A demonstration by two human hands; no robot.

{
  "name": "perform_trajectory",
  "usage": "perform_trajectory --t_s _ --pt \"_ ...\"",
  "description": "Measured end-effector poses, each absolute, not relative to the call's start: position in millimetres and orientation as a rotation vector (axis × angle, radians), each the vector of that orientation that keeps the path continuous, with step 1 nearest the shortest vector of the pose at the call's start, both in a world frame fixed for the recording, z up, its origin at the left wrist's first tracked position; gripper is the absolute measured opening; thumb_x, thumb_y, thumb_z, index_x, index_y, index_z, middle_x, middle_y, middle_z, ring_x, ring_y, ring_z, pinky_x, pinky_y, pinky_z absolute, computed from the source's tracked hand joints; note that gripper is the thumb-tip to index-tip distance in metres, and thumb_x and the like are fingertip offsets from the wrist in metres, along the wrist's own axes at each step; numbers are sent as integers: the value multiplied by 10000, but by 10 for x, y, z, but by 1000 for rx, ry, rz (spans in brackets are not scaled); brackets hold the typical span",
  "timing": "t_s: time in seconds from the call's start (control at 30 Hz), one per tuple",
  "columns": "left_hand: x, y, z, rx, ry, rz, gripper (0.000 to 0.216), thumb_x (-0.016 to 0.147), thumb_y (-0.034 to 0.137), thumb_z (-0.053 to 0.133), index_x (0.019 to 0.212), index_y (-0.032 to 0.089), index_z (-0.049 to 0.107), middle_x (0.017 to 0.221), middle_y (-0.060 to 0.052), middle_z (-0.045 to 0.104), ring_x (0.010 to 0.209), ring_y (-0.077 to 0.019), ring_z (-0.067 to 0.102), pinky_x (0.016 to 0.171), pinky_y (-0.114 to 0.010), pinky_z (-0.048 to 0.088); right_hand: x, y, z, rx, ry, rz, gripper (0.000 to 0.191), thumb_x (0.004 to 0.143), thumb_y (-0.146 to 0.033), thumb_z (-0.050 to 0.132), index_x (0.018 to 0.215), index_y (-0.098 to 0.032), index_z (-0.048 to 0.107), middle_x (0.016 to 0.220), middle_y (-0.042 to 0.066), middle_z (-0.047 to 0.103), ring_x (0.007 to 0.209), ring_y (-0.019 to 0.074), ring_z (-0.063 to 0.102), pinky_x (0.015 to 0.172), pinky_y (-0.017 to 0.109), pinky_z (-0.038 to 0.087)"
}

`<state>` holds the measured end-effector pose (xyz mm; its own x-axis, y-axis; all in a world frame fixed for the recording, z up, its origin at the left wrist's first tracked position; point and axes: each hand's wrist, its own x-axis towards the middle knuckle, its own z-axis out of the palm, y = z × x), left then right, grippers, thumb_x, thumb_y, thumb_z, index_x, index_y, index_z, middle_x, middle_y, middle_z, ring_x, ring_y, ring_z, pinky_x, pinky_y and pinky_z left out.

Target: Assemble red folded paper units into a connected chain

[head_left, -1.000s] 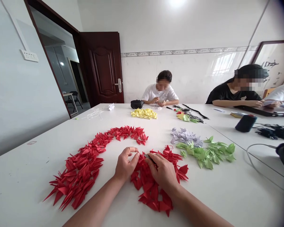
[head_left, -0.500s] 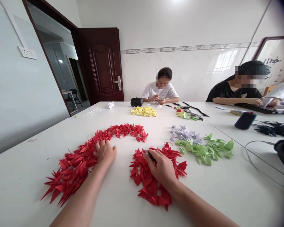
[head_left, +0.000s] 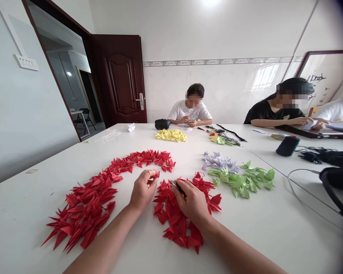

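Observation:
My left hand pinches a small red folded paper piece between thumb and fingers, just left of a joined red paper assembly lying on the white table. On top of that assembly rests my right hand, fingers curled around a dark thin object that I cannot make out. A long curved heap of loose red folded pieces arcs from the front left round to the middle of the table.
Green folded pieces and pale purple ones lie to the right. Yellow pieces and a black pouch sit farther back. Three other people sit at the far and right sides. Black cables and a dark case lie right.
My left hand went out to the loose red heap, then came back toward the assembly with a red piece pinched in it. My right hand stayed on the assembly.

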<state>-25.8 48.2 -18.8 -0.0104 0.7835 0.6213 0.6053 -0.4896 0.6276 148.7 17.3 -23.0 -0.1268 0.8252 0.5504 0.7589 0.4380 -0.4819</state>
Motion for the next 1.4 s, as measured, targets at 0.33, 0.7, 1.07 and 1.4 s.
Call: perform_trajectory --t_s 0.33,0.7,1.07,1.4 --pt "-71 295 -207 2364 1202 1411 397 813 100 421 1190 226 434 1055 -60 593 974 -140 579 844 -295 491 1482 160 -221 -1312 -1949 85 254 886 -333 393 965 -233 613 798 16 626 680 116 567 552 181 345" --pt "-79 302 -185 2601 1128 1391 465 810 36 405 1237 219 383 1043 -63 573 995 -149 563 839 -312 503 1480 161 -205 -1362 -1973 56 245 885 -340 391 927 -241 612 783 3 624 666 119 569 523 190 311" --pt "-76 299 -175 2672 1095 1344 470 813 22 369 1241 215 385 1085 -72 568 1041 -158 543 881 -340 487 1483 174 -240 -1409 -1998 28 274 885 -373 386 942 -250 623 760 4 624 638 120 565 496 198 292" --pt "-80 300 -183 2625 1123 1355 457 807 27 383 1230 199 395 1073 -73 574 1030 -157 552 871 -334 494 1486 181 -225 -1414 -2003 17 257 882 -353 398 947 -249 624 771 7 629 648 119 571 509 192 313"
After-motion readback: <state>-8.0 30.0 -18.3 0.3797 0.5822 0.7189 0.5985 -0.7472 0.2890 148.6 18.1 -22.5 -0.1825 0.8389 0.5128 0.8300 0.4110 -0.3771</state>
